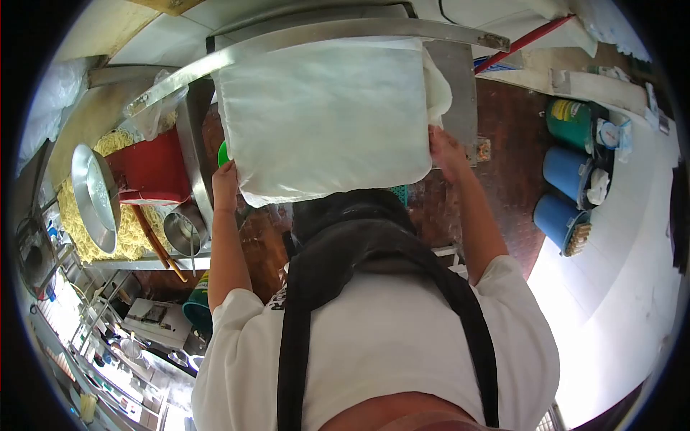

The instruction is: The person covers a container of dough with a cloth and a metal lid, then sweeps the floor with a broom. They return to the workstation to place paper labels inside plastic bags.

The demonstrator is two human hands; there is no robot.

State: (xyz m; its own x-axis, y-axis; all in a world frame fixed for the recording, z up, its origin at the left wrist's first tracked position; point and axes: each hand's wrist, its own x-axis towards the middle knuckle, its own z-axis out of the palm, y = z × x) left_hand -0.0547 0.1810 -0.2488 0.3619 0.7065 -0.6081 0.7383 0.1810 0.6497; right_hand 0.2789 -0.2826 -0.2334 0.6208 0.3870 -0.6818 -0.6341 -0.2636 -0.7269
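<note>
A wide white cloth with creased edges is spread out in front of me, under a metal bar that crosses its far side. My left hand is closed on its near left corner. At the right edge, my right hand grips the cloth with bent fingers, and a loose fold of it hangs out just beyond. Part of a bright green round object shows behind my left hand. The cloth hides most of the metal surface beneath it.
To the left, a red container, a metal bowl, a metal pot and wooden sticks rest among heaped yellow noodles. A curved metal bar spans the far side. Blue bins and a green bin line the right.
</note>
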